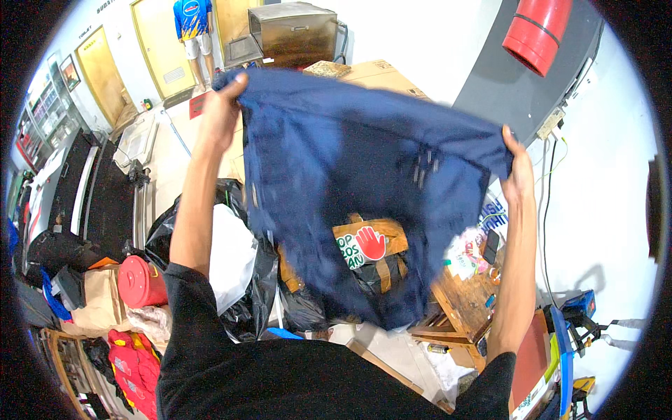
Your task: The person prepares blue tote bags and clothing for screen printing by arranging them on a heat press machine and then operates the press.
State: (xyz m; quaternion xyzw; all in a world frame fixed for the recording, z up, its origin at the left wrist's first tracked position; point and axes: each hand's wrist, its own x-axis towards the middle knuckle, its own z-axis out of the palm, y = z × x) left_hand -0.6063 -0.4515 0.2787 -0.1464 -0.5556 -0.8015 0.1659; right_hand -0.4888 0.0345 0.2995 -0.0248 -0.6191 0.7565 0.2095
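Note:
A navy blue cloth, perhaps a garment (308, 147), hangs spread out between my two raised hands. Its lower part is smeared by motion, so its exact kind is unclear. My left hand (227, 105) is closed on its upper left corner, and my right hand (516, 171) pinches the upper right corner. Inside the cloth's outline, a brown cardboard-like piece (393, 231) with a red hand picture shows sharply, seemingly through a gap. Black plastic (381, 276) lies below that piece.
A black bag with white contents (231, 255) stands at left, near a red lidded bucket (142, 281). A wooden table (458, 301) with a phone is at right. Beyond are a metal oven-like box (292, 35) and a standing person (194, 28). A red pipe (537, 35) hangs upper right.

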